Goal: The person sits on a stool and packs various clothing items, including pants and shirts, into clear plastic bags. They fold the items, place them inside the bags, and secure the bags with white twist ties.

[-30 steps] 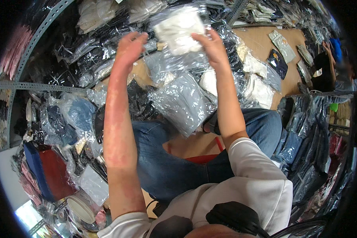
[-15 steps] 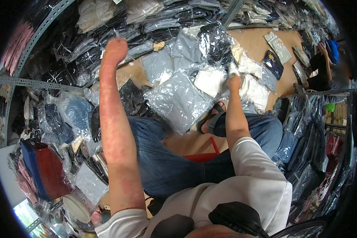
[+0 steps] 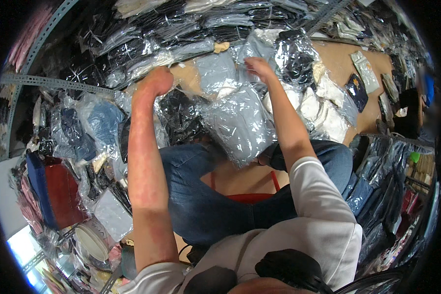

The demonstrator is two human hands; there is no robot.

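Observation:
My left hand [image 3: 159, 81] is closed in front of the low stack of bagged clothes [image 3: 152, 66]; whatever its fingers may hold is hidden. Just nearer to me lies a black garment in clear plastic [image 3: 181, 110]. My right hand [image 3: 260, 68] reaches over grey bagged garments [image 3: 215, 71], its fingers stretched to the left and a little apart. Below it, a large grey garment in a clear bag [image 3: 237, 122] lies in front of my feet. White bagged garments [image 3: 330, 110] and a dark one in shiny plastic [image 3: 295, 56] are to the right of that hand.
Metal shelf posts [image 3: 46, 36] and packed clothes surround me. A red stool [image 3: 250, 197] shows between my legs. On the floor at right are a navy package [image 3: 357, 92] and a beige one [image 3: 365, 71]. A blue and red box [image 3: 54, 191] stands at left.
My right hand has left the white garments and moved leftward over the grey ones. My left hand has drawn back from the stack toward me, still closed. The whole view has shifted a little.

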